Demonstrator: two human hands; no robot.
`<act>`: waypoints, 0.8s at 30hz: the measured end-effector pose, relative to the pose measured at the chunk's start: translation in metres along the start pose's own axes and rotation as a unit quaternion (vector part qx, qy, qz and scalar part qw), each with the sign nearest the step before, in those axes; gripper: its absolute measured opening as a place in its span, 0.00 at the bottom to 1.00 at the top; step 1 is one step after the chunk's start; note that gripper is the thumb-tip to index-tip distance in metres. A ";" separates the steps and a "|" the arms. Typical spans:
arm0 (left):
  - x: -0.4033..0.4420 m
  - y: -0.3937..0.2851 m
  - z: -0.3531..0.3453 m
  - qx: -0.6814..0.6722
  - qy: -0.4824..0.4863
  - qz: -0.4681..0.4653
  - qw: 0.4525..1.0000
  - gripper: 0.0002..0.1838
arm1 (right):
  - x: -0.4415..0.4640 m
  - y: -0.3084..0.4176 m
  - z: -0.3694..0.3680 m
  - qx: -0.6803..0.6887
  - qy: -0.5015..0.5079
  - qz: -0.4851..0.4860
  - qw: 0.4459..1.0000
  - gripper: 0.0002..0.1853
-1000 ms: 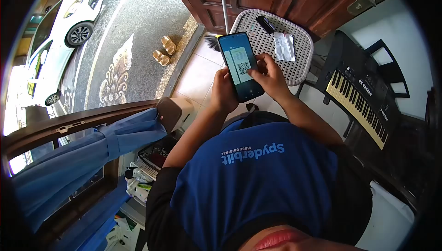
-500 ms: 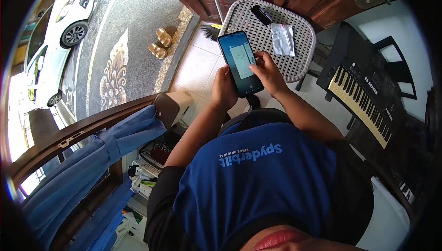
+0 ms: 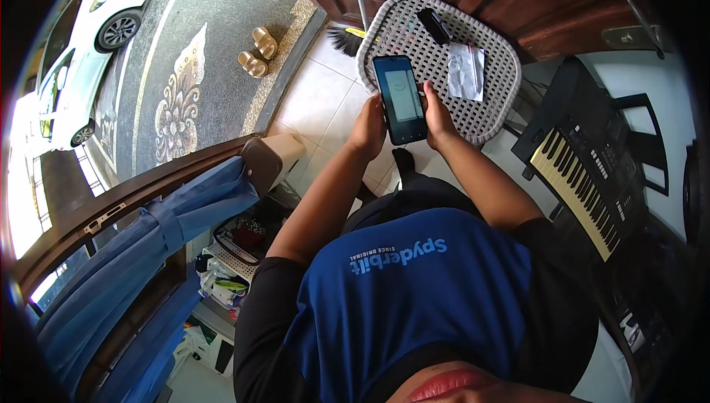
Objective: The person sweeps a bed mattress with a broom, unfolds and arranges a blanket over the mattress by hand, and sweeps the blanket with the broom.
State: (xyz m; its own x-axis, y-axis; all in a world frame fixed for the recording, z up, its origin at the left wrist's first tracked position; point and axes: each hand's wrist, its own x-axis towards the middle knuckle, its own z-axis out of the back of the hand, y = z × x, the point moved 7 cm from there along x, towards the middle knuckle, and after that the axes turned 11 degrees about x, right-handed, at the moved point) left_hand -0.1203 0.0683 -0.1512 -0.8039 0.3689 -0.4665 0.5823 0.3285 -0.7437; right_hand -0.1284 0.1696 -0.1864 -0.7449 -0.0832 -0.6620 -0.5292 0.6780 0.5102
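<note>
A dark phone (image 3: pixel 401 100) with a lit screen showing a pale panel is held between my two hands in front of my chest. My left hand (image 3: pixel 368 126) wraps round its left edge. At the right edge, my right hand (image 3: pixel 439 116) grips the phone, with the thumb along its side. Just beyond the phone stands a woven table (image 3: pixel 497 100), with a black object (image 3: pixel 433 26) and a small clear packet (image 3: pixel 466 72) on top.
A keyboard instrument (image 3: pixel 577 188) stands at the right, below a wooden door (image 3: pixel 547 4). Sandals (image 3: pixel 254 64) and a white car (image 3: pixel 63 100) are outside at the left. A brush (image 3: pixel 345 41), a beige bin (image 3: pixel 281 153) and blue curtains (image 3: pixel 148 240) are nearer.
My right thumb has moved off the screen to the phone's edge. The phone is more upright and slightly further right in view, and its display has changed from a code page to a pale panel.
</note>
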 end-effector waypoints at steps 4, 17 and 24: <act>-0.012 0.009 0.033 0.049 -0.087 0.039 0.994 0.31 | 0.030 0.001 0.022 -0.092 -0.135 0.059 0.985 0.27; -0.327 0.196 0.182 0.084 -0.448 0.267 0.849 0.32 | 0.147 0.014 0.080 -0.408 -0.255 0.264 0.836 0.24; -0.437 0.282 0.145 0.028 -0.522 0.315 0.792 0.33 | 0.129 0.014 0.062 -0.477 -0.260 0.317 0.778 0.32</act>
State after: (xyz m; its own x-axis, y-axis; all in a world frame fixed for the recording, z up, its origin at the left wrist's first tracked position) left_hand 0.3770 -0.1265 -0.2264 -0.0354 -0.4860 -0.8733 0.9248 0.3154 -0.2129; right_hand -0.2069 0.2138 -0.2987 -0.8452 0.5213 -0.1183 -0.3682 -0.4074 0.8358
